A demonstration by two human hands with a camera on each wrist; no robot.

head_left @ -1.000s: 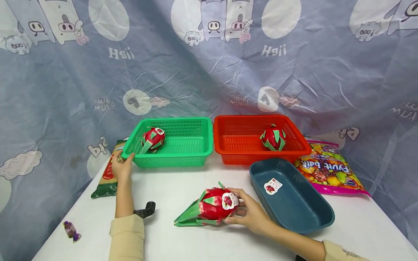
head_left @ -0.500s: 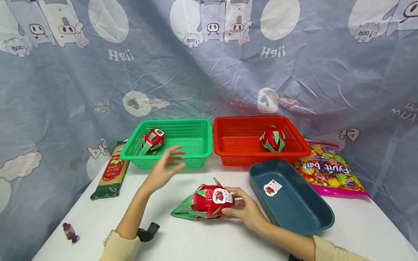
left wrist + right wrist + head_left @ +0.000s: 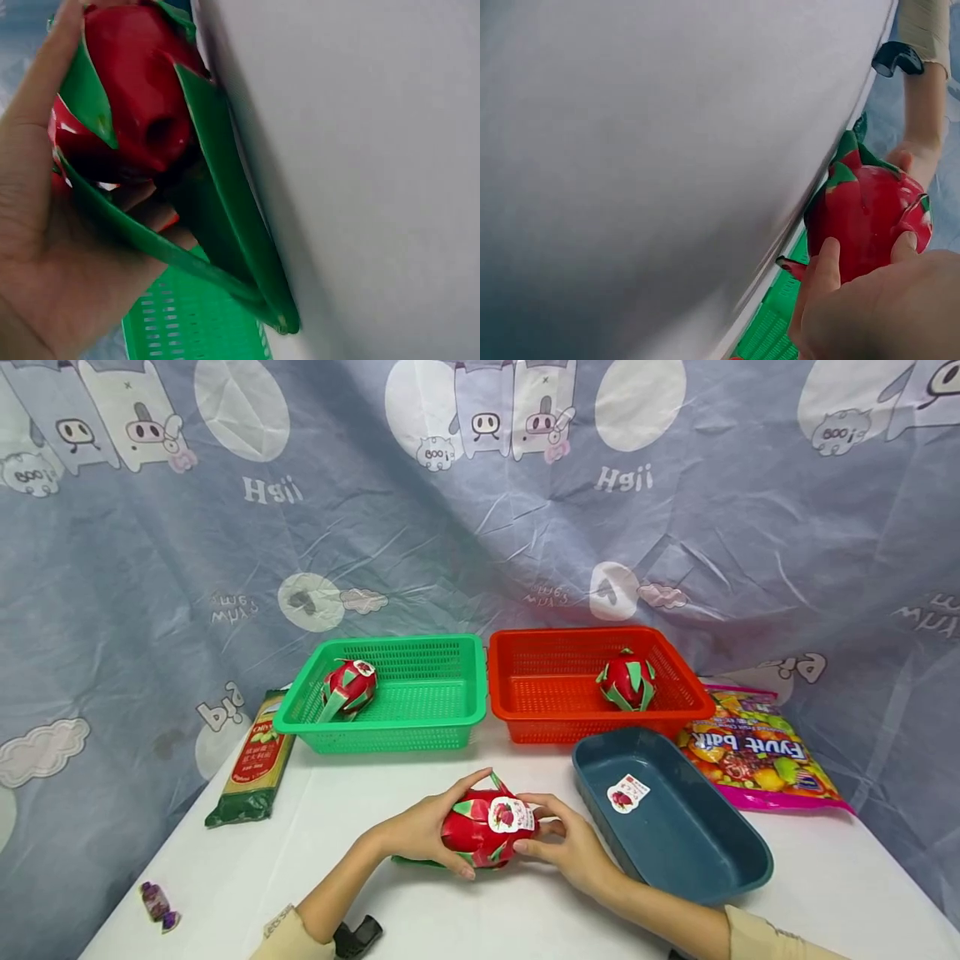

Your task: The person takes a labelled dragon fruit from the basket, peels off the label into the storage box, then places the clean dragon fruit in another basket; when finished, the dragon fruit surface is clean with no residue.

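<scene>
A red dragon fruit [image 3: 474, 832] with green leaf tips and a white sticker lies on the white table, between both hands. My left hand [image 3: 420, 828] wraps its leafy left end, thumb on the near side and fingers on the far side. The long green leaves [image 3: 229, 180] pass beside that palm in the left wrist view. On the opposite end, my right hand [image 3: 572, 843] holds the fruit with thumb and fingertips; the right wrist view shows these fingertips against the red skin [image 3: 862, 225]. Some fingers are hidden behind the fruit.
Behind stand a green basket [image 3: 397, 737] and a red basket [image 3: 570, 727], each with one dragon fruit inside. At the right are a dark blue tray [image 3: 682, 827] and a candy bag [image 3: 757, 752]. A green-ended packet [image 3: 255, 764] and a wrapped candy [image 3: 157, 903] lie left.
My left hand has left the green basket's near left corner, come toward me and right, and taken hold of the dragon fruit. My right hand keeps its hold; the fruit has shifted slightly left.
</scene>
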